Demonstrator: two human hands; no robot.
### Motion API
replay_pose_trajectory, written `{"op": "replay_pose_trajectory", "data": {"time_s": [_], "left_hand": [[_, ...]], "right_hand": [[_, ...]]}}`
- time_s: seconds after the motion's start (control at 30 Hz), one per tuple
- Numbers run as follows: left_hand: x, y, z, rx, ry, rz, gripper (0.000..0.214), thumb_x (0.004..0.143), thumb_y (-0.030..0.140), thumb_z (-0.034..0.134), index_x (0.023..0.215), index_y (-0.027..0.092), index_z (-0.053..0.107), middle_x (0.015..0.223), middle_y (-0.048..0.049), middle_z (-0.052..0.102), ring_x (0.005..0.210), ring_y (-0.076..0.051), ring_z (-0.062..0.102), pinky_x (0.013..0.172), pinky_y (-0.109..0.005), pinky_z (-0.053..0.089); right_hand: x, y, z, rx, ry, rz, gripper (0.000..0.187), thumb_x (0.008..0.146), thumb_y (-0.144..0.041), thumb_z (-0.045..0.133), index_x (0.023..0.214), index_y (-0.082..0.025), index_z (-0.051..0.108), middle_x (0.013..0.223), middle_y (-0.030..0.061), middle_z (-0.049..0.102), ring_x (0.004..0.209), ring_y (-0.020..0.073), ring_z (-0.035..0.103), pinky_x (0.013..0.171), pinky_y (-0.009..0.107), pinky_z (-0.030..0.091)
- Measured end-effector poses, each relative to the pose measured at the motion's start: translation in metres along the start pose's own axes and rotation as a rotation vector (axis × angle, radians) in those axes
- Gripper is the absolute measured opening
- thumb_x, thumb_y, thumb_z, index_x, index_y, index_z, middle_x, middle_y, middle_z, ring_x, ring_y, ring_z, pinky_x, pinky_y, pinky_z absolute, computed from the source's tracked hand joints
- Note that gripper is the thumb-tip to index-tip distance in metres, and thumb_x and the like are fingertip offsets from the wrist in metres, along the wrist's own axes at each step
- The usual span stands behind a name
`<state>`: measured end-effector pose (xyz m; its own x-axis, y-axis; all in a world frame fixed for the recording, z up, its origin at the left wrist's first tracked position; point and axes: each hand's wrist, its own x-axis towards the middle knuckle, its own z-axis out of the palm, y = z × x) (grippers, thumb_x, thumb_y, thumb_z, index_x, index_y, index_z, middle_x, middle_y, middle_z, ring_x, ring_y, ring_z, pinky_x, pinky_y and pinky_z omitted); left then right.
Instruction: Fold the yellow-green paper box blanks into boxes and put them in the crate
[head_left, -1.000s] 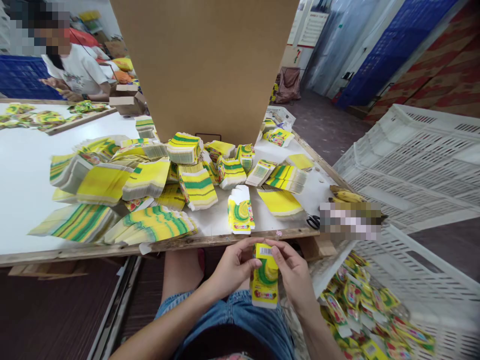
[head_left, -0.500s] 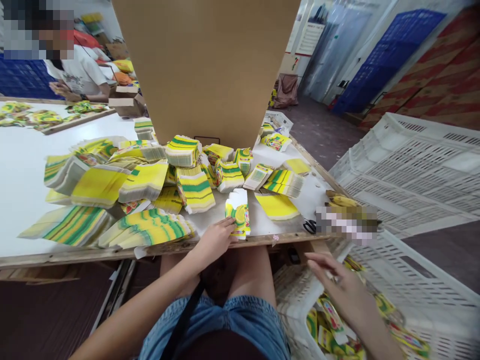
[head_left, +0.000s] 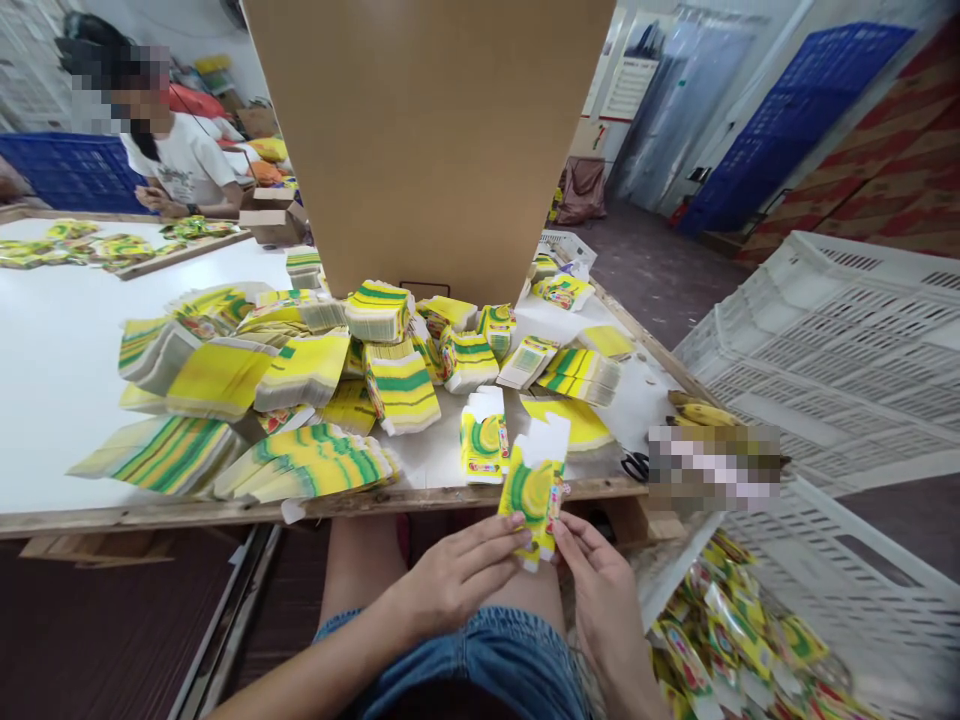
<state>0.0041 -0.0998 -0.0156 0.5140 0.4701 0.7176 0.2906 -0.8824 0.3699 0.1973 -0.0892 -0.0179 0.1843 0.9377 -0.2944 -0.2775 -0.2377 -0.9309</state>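
Head view: a long white counter with a wooden edge [head_left: 56, 340] stretches beyond both hands and off to their left, bearing printed packaging. Beyond the hands, a tall, plain brown cardboard panel [head_left: 431, 140] rises from the counter. Right of the hands and farther off stands a white slotted plastic crate [head_left: 832, 350]; nearer, just beside and below the right hand, a second white crate [head_left: 900, 625] holds a heap of glossy yellow-and-green packs [head_left: 701, 620]. Well beyond the left hand, a co-worker in a white T-shirt [head_left: 187, 170] sits at the far side. Thick stacks of flat yellow, green and white cardboard cartons [head_left: 300, 460] spread ahead and left of the hands. The left hand [head_left: 461, 575] grips, fingers across the front, thumb hidden; the right hand [head_left: 600, 590] pinches the lower right edge. Between them tilts a yellow printed carton with a raised white flap [head_left: 534, 490]. Just beyond it lies a similar white-flapped carton [head_left: 484, 437]. Black-handled scissors [head_left: 636, 466] rest ahead and right of the right hand.
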Motion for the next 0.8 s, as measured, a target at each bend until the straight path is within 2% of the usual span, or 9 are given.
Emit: {"op": "replay_pose_trajectory", "data": {"time_s": [0.07, 0.13, 0.2, 0.27, 0.4, 0.5, 0.6, 0.73, 0.8], "left_hand": [[0.005, 0.007, 0.003, -0.219, 0.162, -0.231, 0.048, 0.089, 0.011, 0.054, 0.136, 0.016, 0.045, 0.141, -0.0187, 0.05, 0.137, -0.028, 0.039, 0.112, -0.047, 0.036], [0.013, 0.012, 0.005, -0.591, 0.285, -0.525, 0.062, 0.086, 0.028, 0.064, 0.142, 0.021, 0.038, 0.147, -0.0174, 0.043, 0.137, -0.031, 0.039, 0.111, -0.048, 0.037], [0.019, 0.013, 0.004, -0.995, 0.252, -0.728, 0.071, 0.079, 0.043, 0.068, 0.141, 0.021, 0.04, 0.143, -0.0172, 0.048, 0.132, -0.034, 0.045, 0.106, -0.048, 0.042], [0.023, 0.014, 0.001, -1.243, 0.164, -0.809, 0.068, 0.076, 0.048, 0.07, 0.135, 0.02, 0.05, 0.134, -0.016, 0.057, 0.124, -0.034, 0.053, 0.103, -0.047, 0.043], [0.02, 0.015, -0.006, -1.33, 0.17, -0.904, 0.06, 0.071, 0.048, 0.075, 0.122, 0.018, 0.063, 0.122, -0.0144, 0.066, 0.113, -0.031, 0.06, 0.101, -0.043, 0.042], [0.016, 0.015, -0.006, -1.337, 0.256, -0.96, 0.06, 0.064, 0.047, 0.08, 0.114, 0.016, 0.067, 0.115, -0.0143, 0.069, 0.105, -0.029, 0.064, 0.095, -0.039, 0.046], [0.014, 0.013, -0.002, -1.305, 0.338, -0.999, 0.053, 0.064, 0.042, 0.082, 0.108, 0.014, 0.069, 0.105, -0.0124, 0.072, 0.095, -0.025, 0.066, 0.086, -0.032, 0.049], [0.013, 0.011, 0.009, -1.256, 0.394, -1.036, 0.04, 0.068, 0.038, 0.08, 0.099, 0.013, 0.071, 0.084, -0.0072, 0.074, 0.075, -0.018, 0.067, 0.07, -0.024, 0.049], [0.013, 0.009, 0.013, -1.212, 0.413, -1.05, 0.037, 0.07, 0.036, 0.078, 0.098, 0.013, 0.071, 0.083, -0.0061, 0.074, 0.071, -0.016, 0.066, 0.067, -0.023, 0.049]], "right_hand": [[-0.007, 0.001, -0.007, -0.018, 0.018, -0.032, 0.038, 0.066, -0.041, 0.082, 0.094, -0.019, 0.071, 0.084, 0.0044, 0.075, 0.078, 0.0195, 0.067, 0.069, 0.027, 0.053], [-0.014, 0.003, -0.009, -0.006, -0.043, -0.021, 0.037, 0.067, -0.04, 0.082, 0.095, -0.019, 0.069, 0.086, 0.0051, 0.075, 0.078, 0.0199, 0.068, 0.071, 0.029, 0.053], [-0.019, 0.004, -0.006, 0.013, -0.139, 0.021, 0.034, 0.068, -0.039, 0.081, 0.092, -0.019, 0.069, 0.082, 0.0052, 0.074, 0.072, 0.0192, 0.067, 0.067, 0.029, 0.052], [-0.022, 0.005, 0.001, 0.018, -0.207, 0.043, 0.031, 0.068, -0.039, 0.081, 0.088, -0.018, 0.069, 0.079, 0.0054, 0.074, 0.065, 0.0173, 0.064, 0.061, 0.026, 0.049], [-0.023, 0.006, 0.013, 0.028, -0.284, 0.062, 0.028, 0.068, -0.04, 0.081, 0.083, -0.019, 0.07, 0.084, 0.0064, 0.074, 0.065, 0.0165, 0.062, 0.061, 0.027, 0.048], [-0.022, 0.006, 0.016, 0.014, -0.317, 0.067, 0.028, 0.07, -0.04, 0.08, 0.088, -0.02, 0.071, 0.092, 0.0079, 0.074, 0.08, 0.0205, 0.065, 0.072, 0.03, 0.051], [-0.022, 0.008, 0.016, 0.005, -0.325, 0.086, 0.035, 0.069, -0.043, 0.08, 0.094, -0.019, 0.071, 0.095, 0.0098, 0.074, 0.088, 0.024, 0.067, 0.078, 0.034, 0.051], [-0.023, 0.013, 0.016, -0.054, -0.341, 0.083, 0.036, 0.069, -0.043, 0.08, 0.09, -0.017, 0.07, 0.087, 0.0092, 0.074, 0.079, 0.0245, 0.068, 0.076, 0.037, 0.053], [-0.025, 0.017, 0.016, -0.116, -0.324, 0.041, 0.032, 0.072, -0.045, 0.077, 0.083, -0.017, 0.068, 0.077, 0.0066, 0.072, 0.07, 0.0222, 0.066, 0.069, 0.034, 0.053]]}}
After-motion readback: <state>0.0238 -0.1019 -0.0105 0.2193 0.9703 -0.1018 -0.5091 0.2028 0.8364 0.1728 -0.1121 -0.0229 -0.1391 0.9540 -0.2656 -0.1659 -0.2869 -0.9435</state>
